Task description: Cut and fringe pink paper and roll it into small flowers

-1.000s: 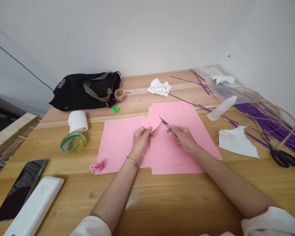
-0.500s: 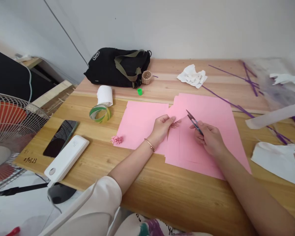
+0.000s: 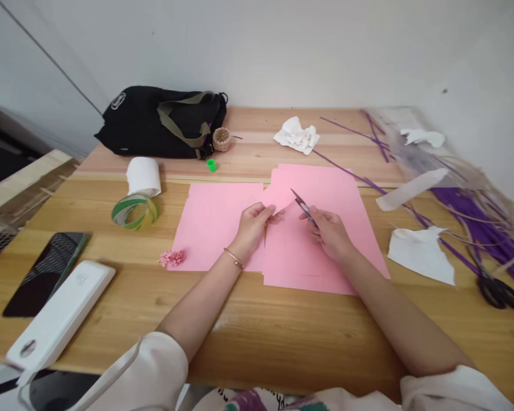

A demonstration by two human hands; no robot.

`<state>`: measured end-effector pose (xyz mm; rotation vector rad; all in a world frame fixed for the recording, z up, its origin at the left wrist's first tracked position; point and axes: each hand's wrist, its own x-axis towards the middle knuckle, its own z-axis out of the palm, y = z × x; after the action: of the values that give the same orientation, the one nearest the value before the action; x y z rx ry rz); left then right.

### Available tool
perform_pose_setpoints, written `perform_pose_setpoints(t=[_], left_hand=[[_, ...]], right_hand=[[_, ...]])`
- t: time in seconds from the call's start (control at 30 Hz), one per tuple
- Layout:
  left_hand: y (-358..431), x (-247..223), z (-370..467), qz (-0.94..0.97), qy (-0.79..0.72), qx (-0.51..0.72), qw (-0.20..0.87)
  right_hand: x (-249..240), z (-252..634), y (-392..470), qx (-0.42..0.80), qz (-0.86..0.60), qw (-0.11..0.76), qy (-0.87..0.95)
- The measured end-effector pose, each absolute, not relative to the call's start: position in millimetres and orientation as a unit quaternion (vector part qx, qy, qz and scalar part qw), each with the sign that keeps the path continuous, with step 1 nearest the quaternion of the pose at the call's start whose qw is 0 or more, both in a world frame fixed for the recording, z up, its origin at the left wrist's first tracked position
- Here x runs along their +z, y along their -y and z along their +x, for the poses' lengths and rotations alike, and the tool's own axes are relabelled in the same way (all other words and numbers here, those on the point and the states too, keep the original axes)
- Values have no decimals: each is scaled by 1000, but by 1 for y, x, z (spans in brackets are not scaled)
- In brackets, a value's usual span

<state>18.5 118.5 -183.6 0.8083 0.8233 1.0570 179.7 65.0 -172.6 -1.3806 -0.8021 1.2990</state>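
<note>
My left hand (image 3: 252, 227), a bracelet on its wrist, pinches a small piece of pink paper (image 3: 285, 209) between thumb and fingers. Small scissors (image 3: 303, 206) are in my right hand (image 3: 332, 233), their blades pointing up and left near that piece. The blades look almost together; whether they touch the paper I cannot tell. Beneath both hands lie pink sheets, one on the left (image 3: 214, 220) and an overlapping stack on the right (image 3: 346, 200). A fringed pink paper bundle (image 3: 172, 258) rests at the left sheet's near corner.
A black bag (image 3: 141, 123), small woven basket (image 3: 221, 139), green cap (image 3: 211, 165), paper roll (image 3: 144, 176) and tape roll (image 3: 135, 212) lie left. Nearer are a phone (image 3: 45, 274) and white power bank (image 3: 62, 314). Right are crumpled tissue (image 3: 297, 136), purple strips (image 3: 480, 217) and black-handled scissors (image 3: 502, 292).
The view has swung right, bringing the black-handled scissors into sight and taking the fan mostly out. Both hands keep their hold, and the small scissors' blades look closer together.
</note>
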Motion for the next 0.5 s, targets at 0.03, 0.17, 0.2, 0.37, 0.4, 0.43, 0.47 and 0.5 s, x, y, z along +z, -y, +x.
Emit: perform_pose_setpoints(t=[0.03, 0.17, 0.2, 0.37, 0.4, 0.43, 0.47, 0.5], left_hand=[[-118, -183, 18, 360, -371, 475, 712], [-118, -180, 18, 347, -372, 472, 719], [-118, -180, 17, 348, -373, 472, 719], [-118, -181, 17, 371, -380, 465, 708], [-118, -181, 17, 375, -380, 463, 708], [-118, -181, 17, 376, -380, 462, 707], [-118, -181, 17, 376, -380, 462, 708], [-118, -181, 17, 375, -379, 463, 708]], right_hand=[[-173, 180, -65, 543, -574, 514, 334], [-173, 181, -65, 549, -567, 512, 340], [-173, 181, -65, 550, -564, 512, 341], [-171, 180, -66, 550, -563, 521, 332], [-171, 180, -66, 549, -563, 521, 331], [-171, 180, -66, 550, -564, 520, 331], [-170, 180, -66, 550, -564, 519, 333], [-170, 180, -65, 550, -564, 518, 333]])
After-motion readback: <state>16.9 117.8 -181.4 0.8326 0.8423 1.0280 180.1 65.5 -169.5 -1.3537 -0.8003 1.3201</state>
